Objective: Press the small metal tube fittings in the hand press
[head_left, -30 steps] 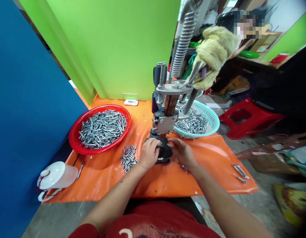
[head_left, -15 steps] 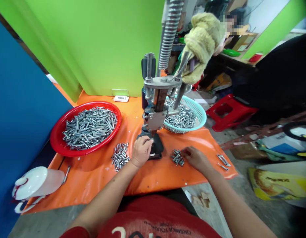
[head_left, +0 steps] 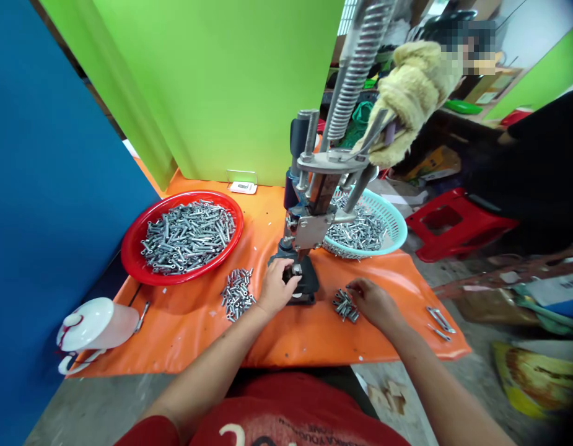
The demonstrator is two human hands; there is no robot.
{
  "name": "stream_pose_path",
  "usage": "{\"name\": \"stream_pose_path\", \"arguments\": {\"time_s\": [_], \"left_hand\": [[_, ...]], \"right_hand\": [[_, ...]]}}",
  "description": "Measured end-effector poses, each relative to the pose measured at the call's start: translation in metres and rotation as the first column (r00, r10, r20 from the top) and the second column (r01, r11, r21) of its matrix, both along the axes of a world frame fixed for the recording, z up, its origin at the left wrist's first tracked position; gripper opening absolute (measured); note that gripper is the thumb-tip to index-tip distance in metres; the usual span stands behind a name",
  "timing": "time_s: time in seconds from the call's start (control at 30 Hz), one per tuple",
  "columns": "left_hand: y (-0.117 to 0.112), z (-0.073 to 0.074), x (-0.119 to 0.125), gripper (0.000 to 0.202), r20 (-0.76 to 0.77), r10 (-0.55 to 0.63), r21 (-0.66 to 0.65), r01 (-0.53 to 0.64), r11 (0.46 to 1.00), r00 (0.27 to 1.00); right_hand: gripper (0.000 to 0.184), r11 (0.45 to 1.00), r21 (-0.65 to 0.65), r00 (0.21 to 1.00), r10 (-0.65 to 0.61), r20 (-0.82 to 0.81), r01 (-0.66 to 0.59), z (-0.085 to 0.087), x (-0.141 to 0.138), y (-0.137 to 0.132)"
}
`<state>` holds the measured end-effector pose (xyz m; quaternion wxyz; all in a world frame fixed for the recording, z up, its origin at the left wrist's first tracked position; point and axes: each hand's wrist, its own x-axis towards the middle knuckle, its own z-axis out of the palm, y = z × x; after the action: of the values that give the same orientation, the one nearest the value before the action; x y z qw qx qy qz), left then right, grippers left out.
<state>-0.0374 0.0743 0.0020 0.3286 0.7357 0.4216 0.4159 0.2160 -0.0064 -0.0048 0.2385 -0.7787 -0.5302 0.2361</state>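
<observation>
My left hand [head_left: 277, 288] is at the base of the hand press [head_left: 313, 232], thumb and fingers curled around the small fixture. A bright bit of metal [head_left: 297, 270] shows by its fingertips; whether it is a loose part is unclear. My right hand [head_left: 370, 301] has its fingers drawn together at the edge of a small pile of metal eye-ended pins [head_left: 344, 305]. What its fingertips pinch is too small to make out. Left of the press lies another pile of similar metal parts [head_left: 238, 293], near my left wrist.
A red basin [head_left: 129, 253] of metal parts stands at the left, a light-blue basket [head_left: 398, 228] of them behind the press. A white lidded jug [head_left: 100, 325] is at the front left. Loose metal pieces [head_left: 439, 321] lie at the right edge. Cloth [head_left: 414, 93] wraps the press handle.
The view has swung left, so everything sits further right. My left thumb and fingers look more spread around the fixture. My right hand stays by the small pile.
</observation>
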Motion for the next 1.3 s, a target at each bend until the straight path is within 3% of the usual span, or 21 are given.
{"name": "stream_pose_path", "arguments": {"time_s": [0.07, 0.1, 0.13, 0.2, 0.23, 0.3, 0.37, 0.43, 0.53, 0.7, 0.93, 1.03, 1.17, 1.23, 1.3], "left_hand": [[-0.005, 0.006, 0.002, 0.027, 0.032, 0.031, -0.003, -0.030, 1.000, 0.999], [-0.009, 0.010, 0.003, 0.023, 0.052, 0.040, -0.022, -0.039, 0.999, 0.998], [-0.013, 0.014, 0.005, 0.020, 0.076, 0.037, -0.059, -0.033, 0.998, 0.996], [-0.022, 0.023, 0.009, 0.016, 0.145, -0.009, -0.186, 0.036, 0.982, 0.989], [-0.027, 0.027, 0.012, 0.015, 0.187, -0.038, -0.260, 0.086, 0.962, 0.982], [-0.035, 0.037, 0.016, 0.015, 0.266, -0.075, -0.387, 0.178, 0.905, 0.961], [-0.042, 0.046, 0.018, 0.014, 0.331, -0.079, -0.462, 0.234, 0.855, 0.940], [-0.047, 0.056, 0.019, 0.015, 0.394, -0.085, -0.505, 0.292, 0.812, 0.915], [-0.053, 0.065, 0.016, 0.019, 0.407, -0.101, -0.518, 0.321, 0.793, 0.908], [-0.054, 0.061, 0.011, 0.020, 0.240, -0.112, -0.362, 0.195, 0.911, 0.964], [-0.051, 0.046, 0.002, 0.016, 0.061, -0.109, -0.139, 0.116, 0.983, 0.992], [-0.045, 0.035, -0.001, 0.009, 0.002, -0.069, -0.058, 0.069, 0.996, 0.998], [-0.026, 0.018, 0.002, 0.015, 0.054, 0.091, -0.068, -0.087, 0.994, 0.994], [-0.016, 0.012, 0.006, 0.015, 0.081, 0.137, -0.086, -0.130, 0.988, 0.987], [-0.008, 0.007, 0.009, 0.011, 0.090, 0.138, -0.097, -0.130, 0.987, 0.986]], "right_hand": [[0.026, 0.998, 0.048, 0.979, -0.029, -0.200, 0.040, 0.012, -0.011, 0.003], [0.031, 0.995, 0.073, 0.927, -0.039, -0.374, 0.071, 0.020, -0.018, 0.004], [0.037, 0.990, 0.086, 0.821, -0.041, -0.569, 0.109, 0.028, -0.025, 0.005], [0.043, 0.979, 0.056, 0.460, -0.041, -0.887, 0.196, 0.045, -0.042, 0.006], [0.041, 0.975, 0.017, 0.274, -0.045, -0.961, 0.220, 0.052, -0.050, 0.006], [0.034, 0.971, -0.057, 0.043, -0.068, -0.997, 0.232, 0.062, -0.064, 0.006], [0.030, 0.967, -0.114, -0.079, -0.098, -0.992, 0.228, 0.067, -0.075, 0.006], [0.026, 0.967, -0.144, -0.121, -0.121, -0.985, 0.208, 0.068, -0.083, 0.005], [0.022, 0.976, -0.138, -0.100, -0.123, -0.987, 0.171, 0.064, -0.093, 0.003], [0.021, 0.982, -0.106, -0.069, -0.096, -0.993, 0.159, 0.056, -0.103, 0.002], [0.024, 0.980, -0.163, -0.016, -0.162, -0.987, 0.117, 0.048, -0.108, 0.009], [0.028, 0.987, -0.065, 0.181, -0.091, -0.979, 0.144, 0.040, -0.107, 0.020], [0.029, 0.957, 0.252, 0.633, 0.108, -0.767, 0.142, 0.030, -0.104, 0.041], [0.029, 0.935, 0.341, 0.731, 0.163, -0.662, 0.101, 0.026, -0.103, 0.052], [0.028, 0.923, 0.375, 0.759, 0.186, -0.624, 0.083, 0.023, -0.102, 0.059]]}}
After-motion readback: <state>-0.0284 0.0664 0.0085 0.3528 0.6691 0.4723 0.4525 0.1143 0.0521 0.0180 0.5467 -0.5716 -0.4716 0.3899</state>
